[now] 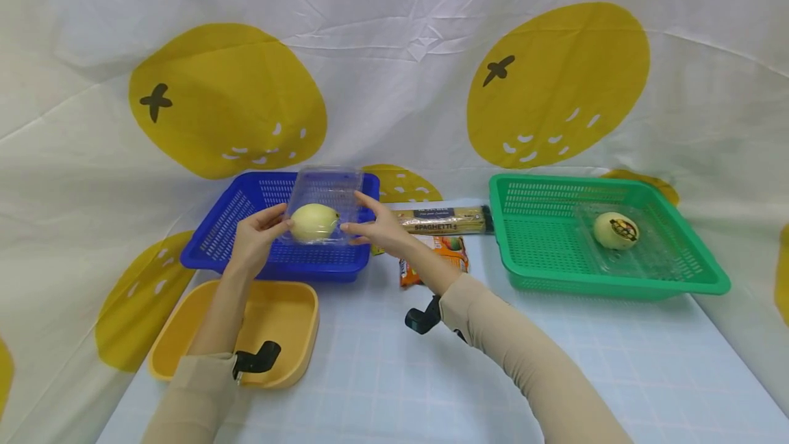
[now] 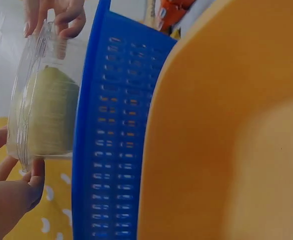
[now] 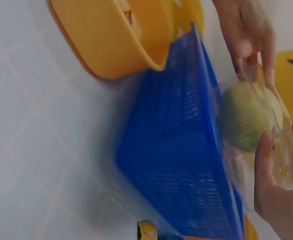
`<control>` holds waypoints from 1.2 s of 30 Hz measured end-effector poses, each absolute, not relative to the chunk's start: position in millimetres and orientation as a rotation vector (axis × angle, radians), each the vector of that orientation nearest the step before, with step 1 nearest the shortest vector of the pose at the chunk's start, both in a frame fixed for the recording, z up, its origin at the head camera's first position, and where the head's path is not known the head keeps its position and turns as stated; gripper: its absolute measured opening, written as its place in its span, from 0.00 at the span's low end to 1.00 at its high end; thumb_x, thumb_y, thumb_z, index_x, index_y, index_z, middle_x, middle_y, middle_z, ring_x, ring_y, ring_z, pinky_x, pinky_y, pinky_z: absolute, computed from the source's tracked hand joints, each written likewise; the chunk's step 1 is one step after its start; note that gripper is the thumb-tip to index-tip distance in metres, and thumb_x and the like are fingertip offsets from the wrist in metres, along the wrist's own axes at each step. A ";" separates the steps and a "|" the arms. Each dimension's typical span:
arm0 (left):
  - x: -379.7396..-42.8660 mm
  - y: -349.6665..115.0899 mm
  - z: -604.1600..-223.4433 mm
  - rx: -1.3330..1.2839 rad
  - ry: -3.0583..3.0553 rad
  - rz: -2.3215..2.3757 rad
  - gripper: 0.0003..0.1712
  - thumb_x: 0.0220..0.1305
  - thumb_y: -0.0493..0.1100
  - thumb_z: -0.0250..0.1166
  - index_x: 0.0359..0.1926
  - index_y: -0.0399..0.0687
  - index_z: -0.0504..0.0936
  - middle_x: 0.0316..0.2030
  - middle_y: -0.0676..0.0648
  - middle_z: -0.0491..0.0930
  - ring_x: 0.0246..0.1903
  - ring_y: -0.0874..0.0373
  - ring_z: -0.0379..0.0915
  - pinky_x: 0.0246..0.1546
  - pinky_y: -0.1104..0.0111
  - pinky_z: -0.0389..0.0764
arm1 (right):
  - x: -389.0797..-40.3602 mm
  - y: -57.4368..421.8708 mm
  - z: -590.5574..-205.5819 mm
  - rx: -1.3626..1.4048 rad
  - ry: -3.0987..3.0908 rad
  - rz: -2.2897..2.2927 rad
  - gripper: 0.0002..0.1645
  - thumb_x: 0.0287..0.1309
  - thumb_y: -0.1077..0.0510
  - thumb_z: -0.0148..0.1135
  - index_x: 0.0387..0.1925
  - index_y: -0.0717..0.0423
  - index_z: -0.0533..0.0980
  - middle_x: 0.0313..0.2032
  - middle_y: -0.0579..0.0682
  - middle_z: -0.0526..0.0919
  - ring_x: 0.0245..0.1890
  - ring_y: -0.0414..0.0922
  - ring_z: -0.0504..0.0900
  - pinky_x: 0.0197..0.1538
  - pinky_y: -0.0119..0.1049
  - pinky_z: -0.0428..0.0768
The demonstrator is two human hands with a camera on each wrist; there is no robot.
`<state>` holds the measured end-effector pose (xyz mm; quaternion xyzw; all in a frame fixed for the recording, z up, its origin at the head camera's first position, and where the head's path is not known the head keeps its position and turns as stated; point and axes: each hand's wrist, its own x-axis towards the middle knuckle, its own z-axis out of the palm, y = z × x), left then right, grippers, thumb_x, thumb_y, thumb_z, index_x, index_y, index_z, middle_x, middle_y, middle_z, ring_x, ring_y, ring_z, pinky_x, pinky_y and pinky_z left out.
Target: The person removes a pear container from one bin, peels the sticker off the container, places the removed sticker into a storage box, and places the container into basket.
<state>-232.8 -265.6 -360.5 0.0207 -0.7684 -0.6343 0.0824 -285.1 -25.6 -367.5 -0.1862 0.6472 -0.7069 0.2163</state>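
A clear plastic clamshell box (image 1: 329, 183) with a pale yellow-green melon (image 1: 313, 223) inside is held up over the blue basket (image 1: 320, 271). My left hand (image 1: 251, 242) grips its left side, thumb and fingers at the rim. On the opposite side my right hand (image 1: 387, 230) holds the box between thumb and fingers. From the left wrist, the box (image 2: 24, 115) looks closed, its rims together along one edge, with the melon (image 2: 51, 112) behind the plastic. In the right wrist view the melon (image 3: 246, 112) shows between both hands.
An orange-yellow tub (image 1: 277, 314) stands in front of the blue basket. To the right lie a spaghetti pack (image 1: 440, 220) and an orange packet (image 1: 453, 252). The green basket (image 1: 542, 238) at far right holds another melon (image 1: 616, 230) in a clear box.
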 end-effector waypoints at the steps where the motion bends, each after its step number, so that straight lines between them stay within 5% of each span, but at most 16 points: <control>1: -234.1 -267.6 -361.6 0.073 -2.277 -1.908 0.31 0.63 0.37 0.62 0.64 0.31 0.65 0.53 0.50 0.73 0.46 0.69 0.68 0.47 0.85 0.70 | -286.2 -28.8 -367.9 -0.505 1.803 -1.953 0.48 0.58 0.67 0.62 0.73 0.45 0.49 0.71 0.51 0.49 0.49 0.56 0.79 0.48 0.45 0.80; 11: -246.4 -288.7 -372.7 0.178 -2.337 -1.914 0.32 0.64 0.39 0.61 0.66 0.33 0.63 0.65 0.38 0.63 0.58 0.60 0.64 0.61 0.71 0.65 | -290.7 -54.4 -370.9 -0.472 1.905 -1.886 0.48 0.57 0.67 0.62 0.73 0.51 0.48 0.71 0.55 0.50 0.43 0.57 0.82 0.43 0.40 0.82; 17: -255.4 -302.0 -381.2 0.182 -2.413 -1.865 0.32 0.64 0.39 0.61 0.65 0.31 0.63 0.64 0.34 0.63 0.55 0.63 0.66 0.61 0.70 0.66 | -295.9 -67.6 -374.9 -0.406 1.887 -1.886 0.48 0.56 0.70 0.61 0.73 0.52 0.48 0.71 0.55 0.49 0.47 0.59 0.79 0.41 0.39 0.83; 27: -264.6 -324.0 -385.0 0.169 -2.508 -2.015 0.35 0.67 0.37 0.57 0.69 0.31 0.53 0.69 0.32 0.51 0.69 0.43 0.46 0.68 0.57 0.52 | -300.9 -87.1 -378.6 -0.303 1.888 -1.794 0.49 0.57 0.71 0.60 0.73 0.53 0.46 0.72 0.58 0.46 0.51 0.58 0.78 0.50 0.45 0.79; 36: -267.9 -332.0 -387.5 0.214 -2.606 -1.965 0.34 0.66 0.35 0.57 0.68 0.29 0.55 0.68 0.31 0.51 0.68 0.40 0.47 0.68 0.54 0.52 | -301.4 -99.4 -388.0 -0.212 1.896 -1.805 0.49 0.55 0.72 0.60 0.73 0.54 0.47 0.72 0.58 0.48 0.48 0.56 0.79 0.45 0.40 0.81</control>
